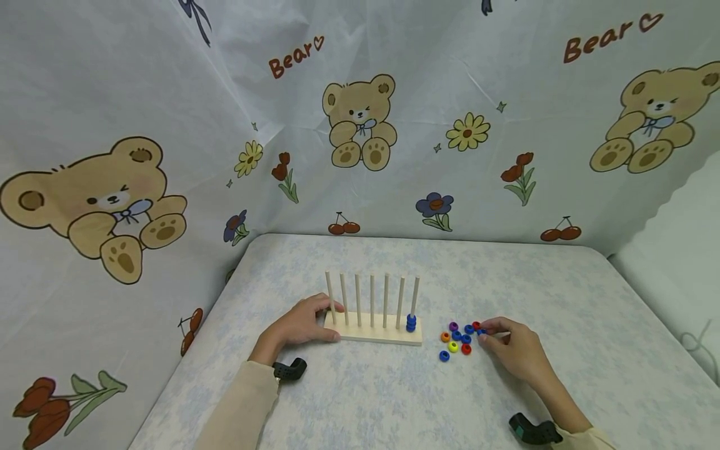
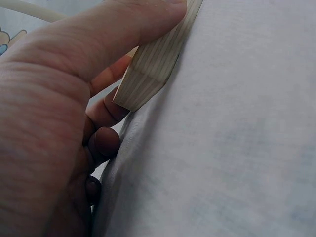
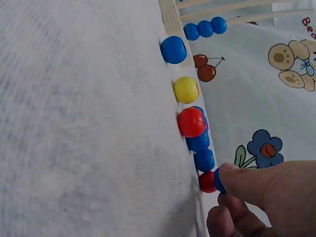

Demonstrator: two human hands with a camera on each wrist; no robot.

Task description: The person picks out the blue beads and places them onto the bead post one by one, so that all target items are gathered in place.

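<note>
A wooden peg board [image 1: 374,331] with several upright pegs stands on the table, and blue beads [image 1: 411,323] are stacked on its rightmost peg. My left hand [image 1: 304,320] grips the board's left end, thumb along the front edge and fingers behind; the left wrist view shows the thumb on the wooden base [image 2: 153,59]. My right hand [image 1: 517,350] pinches a blue bead [image 3: 219,181] between thumb and fingers, right beside a red bead [image 3: 207,182]. Loose beads in blue, red, yellow, orange and purple lie left of that hand, among them a yellow bead [image 1: 452,346].
A pale patterned cloth covers the table [image 1: 365,400]. Behind it hangs a curtain [image 1: 427,75] printed with bears and flowers. At the right edge a thin cable [image 1: 700,340] hangs by the white wall. Each wrist wears a black device [image 1: 290,369].
</note>
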